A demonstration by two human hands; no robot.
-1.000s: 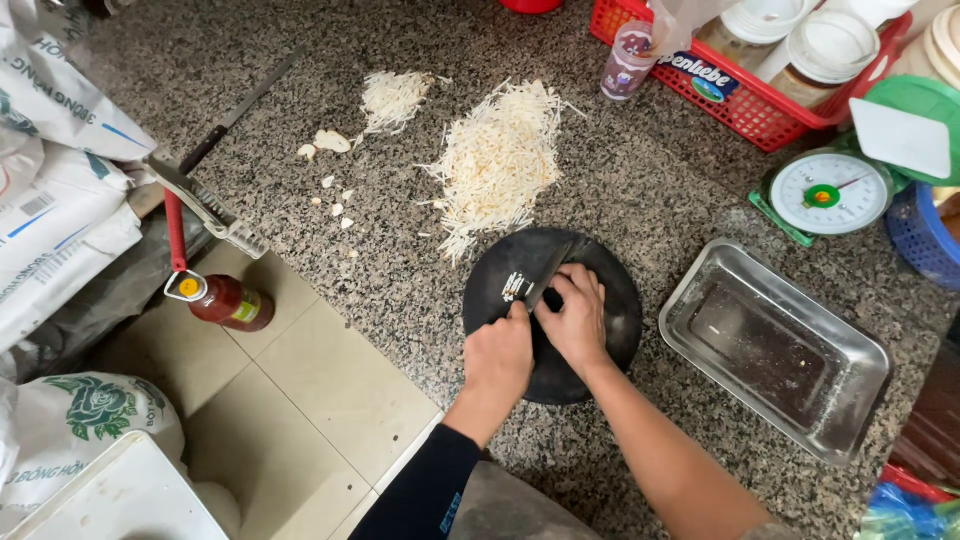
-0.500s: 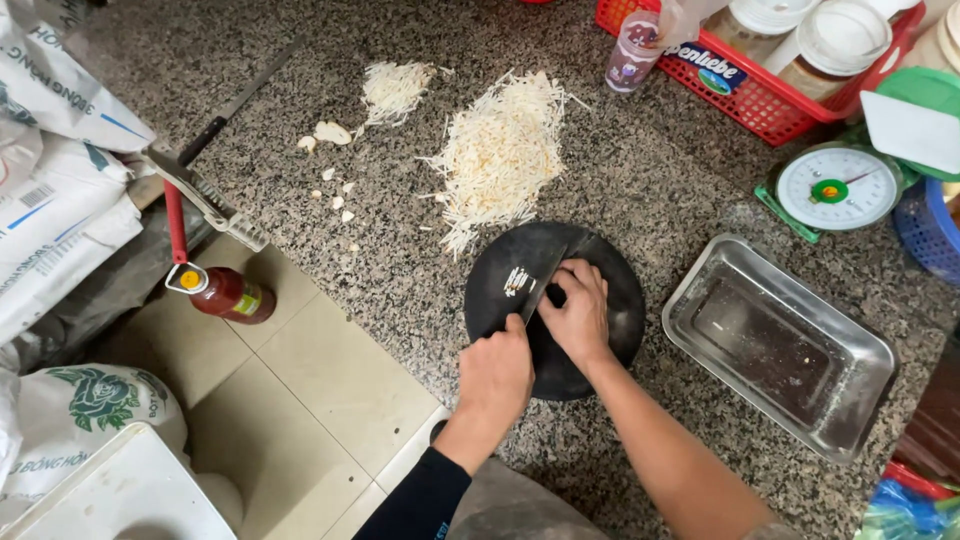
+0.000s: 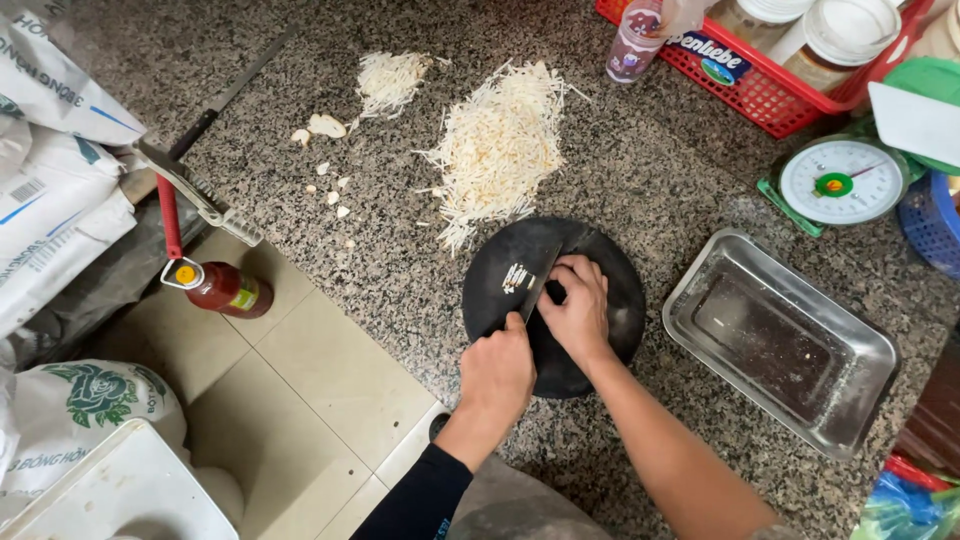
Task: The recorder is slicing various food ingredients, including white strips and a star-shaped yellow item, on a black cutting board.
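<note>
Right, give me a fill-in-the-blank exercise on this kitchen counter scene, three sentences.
1. Both hands work over the round ____ cutting board.
2. The left hand grips a ____ whose blade lies on the board.
3. The rectangular metal tray lies to the ____ of the right hand.

Missing words: black; knife; right

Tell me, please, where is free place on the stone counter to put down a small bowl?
Bare granite lies between the black round board and the metal tray, and left of the board toward the counter edge. It is crowded by the shredded pile, the scale and the red basket.
</note>
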